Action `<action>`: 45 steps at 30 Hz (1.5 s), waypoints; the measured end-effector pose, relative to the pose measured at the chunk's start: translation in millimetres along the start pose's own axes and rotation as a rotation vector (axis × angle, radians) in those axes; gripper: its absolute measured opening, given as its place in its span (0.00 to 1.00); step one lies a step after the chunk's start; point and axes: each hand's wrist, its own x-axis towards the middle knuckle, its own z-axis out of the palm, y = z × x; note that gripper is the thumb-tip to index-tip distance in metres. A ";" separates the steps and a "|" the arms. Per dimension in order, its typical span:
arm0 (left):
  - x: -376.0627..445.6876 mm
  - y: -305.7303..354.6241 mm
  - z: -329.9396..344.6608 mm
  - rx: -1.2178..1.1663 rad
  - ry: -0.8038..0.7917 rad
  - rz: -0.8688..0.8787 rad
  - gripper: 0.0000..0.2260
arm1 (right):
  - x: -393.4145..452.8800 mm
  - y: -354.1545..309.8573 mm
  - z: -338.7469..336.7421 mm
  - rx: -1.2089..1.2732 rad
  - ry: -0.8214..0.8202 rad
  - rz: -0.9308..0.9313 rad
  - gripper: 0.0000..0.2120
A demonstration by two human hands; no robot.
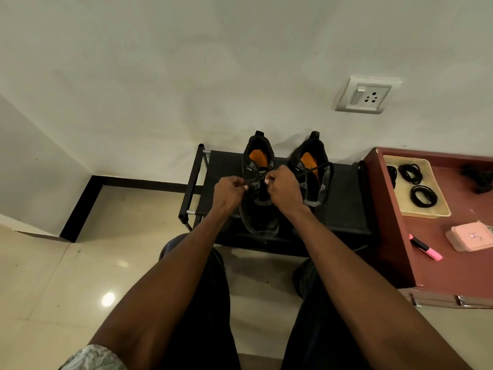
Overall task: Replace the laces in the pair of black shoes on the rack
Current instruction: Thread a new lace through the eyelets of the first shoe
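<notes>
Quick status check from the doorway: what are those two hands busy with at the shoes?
Left hand and right hand both pinching lace on left shoe. Right shoe untouched on rack. Nothing blocking.

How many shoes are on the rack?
2. The left shoe sits under both hands, which are pinching its lace. The right shoe stands beside it, nearer the table. Lower shelves are hidden.

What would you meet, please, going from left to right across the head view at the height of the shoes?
Black metal rack frame → left hand → right hand → right-side black shoe with orange insole → dark red wooden table → beige tray of coiled black laces.
</notes>
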 end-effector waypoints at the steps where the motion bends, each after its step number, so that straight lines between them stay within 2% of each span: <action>1: -1.8 -1.6 1.9 -0.003 -0.031 -0.002 0.12 | 0.1 -1.1 1.6 -0.034 0.013 -0.035 0.09; 6: -7.7 -5.0 11.2 -0.005 -0.122 0.056 0.16 | -5.1 -8.9 7.1 -0.243 0.005 -0.187 0.10; 13: -5.8 -10.9 15.1 0.136 -0.128 0.102 0.17 | -4.2 -17.5 5.5 -0.306 -0.025 -0.133 0.11; 19: -7.7 -9.7 14.5 0.155 -0.131 0.103 0.20 | -9.0 -20.2 10.7 -0.316 -0.088 -0.091 0.06; 21: -8.3 -9.3 13.3 0.153 -0.135 0.101 0.21 | -3.5 -16.3 12.7 -0.213 -0.090 -0.022 0.04; 24: -6.9 -11.2 12.8 0.169 -0.136 0.102 0.22 | 7.1 -4.0 7.7 0.056 -0.150 0.168 0.08; 27: -3.3 -11.6 12.4 0.193 -0.140 0.109 0.22 | 9.0 1.1 4.9 0.125 -0.186 0.190 0.09; 32: -1.5 -12.3 10.7 0.209 -0.159 0.116 0.22 | 13.3 2.5 19.2 0.168 -0.133 0.247 0.08; 36: 0.0 -11.8 8.9 0.203 -0.174 0.117 0.23 | 15.5 1.6 16.8 0.420 -0.183 0.357 0.08; 39: 2.7 -12.0 8.4 0.220 -0.195 0.122 0.23 | 16.7 2.4 14.9 0.505 -0.217 0.419 0.08; 45: 4.7 -13.3 8.3 0.223 -0.186 0.112 0.23 | 9.3 5.0 22.5 0.604 -0.050 0.432 0.04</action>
